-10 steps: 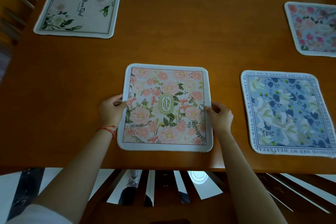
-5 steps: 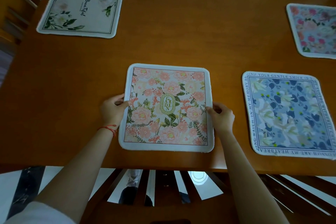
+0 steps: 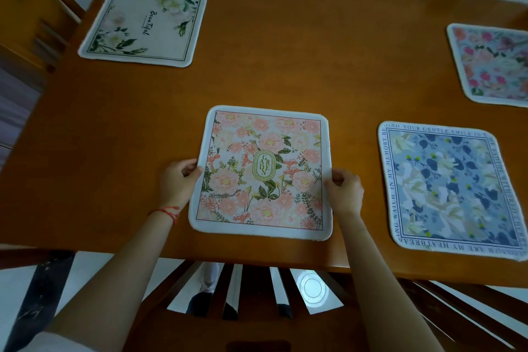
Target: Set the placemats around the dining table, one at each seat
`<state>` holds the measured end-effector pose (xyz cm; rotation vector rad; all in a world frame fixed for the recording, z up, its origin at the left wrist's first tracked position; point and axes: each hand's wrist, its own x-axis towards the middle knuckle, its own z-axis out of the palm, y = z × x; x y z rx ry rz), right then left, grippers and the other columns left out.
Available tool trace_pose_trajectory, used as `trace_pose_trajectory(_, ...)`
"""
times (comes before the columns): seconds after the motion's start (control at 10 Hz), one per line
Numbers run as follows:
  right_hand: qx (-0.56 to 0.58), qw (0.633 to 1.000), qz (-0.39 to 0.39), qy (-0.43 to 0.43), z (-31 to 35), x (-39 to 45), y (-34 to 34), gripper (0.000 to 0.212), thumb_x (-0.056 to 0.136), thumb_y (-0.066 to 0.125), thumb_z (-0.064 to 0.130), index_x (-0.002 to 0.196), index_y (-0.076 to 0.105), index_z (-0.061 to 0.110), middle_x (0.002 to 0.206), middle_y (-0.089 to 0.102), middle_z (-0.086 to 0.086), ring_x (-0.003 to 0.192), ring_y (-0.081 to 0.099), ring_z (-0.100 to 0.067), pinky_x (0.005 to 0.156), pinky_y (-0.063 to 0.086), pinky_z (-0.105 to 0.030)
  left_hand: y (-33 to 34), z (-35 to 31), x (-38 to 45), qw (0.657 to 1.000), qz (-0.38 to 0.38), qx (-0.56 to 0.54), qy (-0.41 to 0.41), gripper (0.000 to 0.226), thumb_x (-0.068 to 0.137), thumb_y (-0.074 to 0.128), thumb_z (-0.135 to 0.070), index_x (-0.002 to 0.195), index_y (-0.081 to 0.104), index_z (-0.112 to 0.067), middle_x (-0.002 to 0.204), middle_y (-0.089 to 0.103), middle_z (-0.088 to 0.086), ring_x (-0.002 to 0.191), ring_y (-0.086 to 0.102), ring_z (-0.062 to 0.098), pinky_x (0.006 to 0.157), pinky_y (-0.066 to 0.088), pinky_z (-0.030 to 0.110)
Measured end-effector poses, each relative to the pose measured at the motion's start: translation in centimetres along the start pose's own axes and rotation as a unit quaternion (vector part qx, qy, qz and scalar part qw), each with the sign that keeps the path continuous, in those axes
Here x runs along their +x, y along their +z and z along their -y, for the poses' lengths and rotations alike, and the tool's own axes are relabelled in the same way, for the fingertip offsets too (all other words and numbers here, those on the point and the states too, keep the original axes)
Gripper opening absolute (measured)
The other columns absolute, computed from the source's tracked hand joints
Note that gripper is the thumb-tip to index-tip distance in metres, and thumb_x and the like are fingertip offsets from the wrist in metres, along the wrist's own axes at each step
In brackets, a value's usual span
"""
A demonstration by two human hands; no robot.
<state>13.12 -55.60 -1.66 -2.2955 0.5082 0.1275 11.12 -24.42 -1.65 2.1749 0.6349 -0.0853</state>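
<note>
Dim even light, soft glare on wood, edges bowed and blurred

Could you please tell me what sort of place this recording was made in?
Most likely a home dining room: a wooden dining table set with floral placemats, wooden slat-backed chairs pushed in around it, and a pale tiled floor below.

Four placemats lying on the dining table, one flanked by two hands.

The nearest placemat is lying by the near edge, above a chair back; the left hand is touching its left side, the right hand its right. Another mat is lying to its right, a third behind that, and a fourth at far left beside a second chair.
</note>
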Motion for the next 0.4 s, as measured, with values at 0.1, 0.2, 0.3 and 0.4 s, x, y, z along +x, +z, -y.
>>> trace_pose_trajectory(0.1,-0.114,0.992,0.023,-0.039,0.4,-1.0,-0.1,0.031,0.089,0.048,0.018,0.117,0.056,0.007,0.114,0.052,-0.013,0.105,0.048,-0.028,0.084,0.045,-0.038,-0.8,0.0,-1.2,0.998,0.004,0.061,0.02,0.036,0.088,0.059,-0.018,0.12,0.057,-0.001,0.114,0.06,0.019,0.093,0.059,0.025,0.076,0.045,0.029)
trace_pose_trajectory(0.2,-0.198,0.975,0.024,-0.096,1.2,-1.8,-0.1,0.033,0.088,0.048,0.017,0.119,0.052,0.005,0.124,0.048,-0.013,0.113,0.044,-0.028,0.093,0.038,-0.042,-1.3,-0.2,-2.3,0.993,0.017,0.106,0.047,0.044,0.091,0.054,-0.025,0.129,0.049,-0.004,0.126,0.054,0.019,0.111,0.055,0.031,0.087,0.047,0.037)
trace_pose_trajectory(0.3,-0.201,0.975,0.028,-0.093,2.6,-2.9,-0.5,0.038,0.09,0.048,0.023,0.126,0.047,0.01,0.132,0.045,-0.012,0.121,0.04,-0.028,0.101,0.033,-0.044,-2.1,-1.1,-3.7,0.988,0.036,0.136,0.059,0.047,0.092,0.05,-0.027,0.134,0.043,-0.006,0.136,0.046,0.017,0.125,0.043,0.031,0.098,0.04,0.041)
trace_pose_trajectory(0.4,-0.208,0.97,0.018,-0.124,3.7,-3.8,-0.5,0.042,0.092,0.046,0.026,0.131,0.043,0.011,0.137,0.042,-0.01,0.126,0.037,-0.026,0.105,0.03,-0.043,-2.8,-1.4,-4.6,0.983,0.043,0.151,0.09,0.049,0.093,0.049,-0.028,0.137,0.039,-0.008,0.141,0.041,0.015,0.132,0.034,0.029,0.105,0.033,0.041)
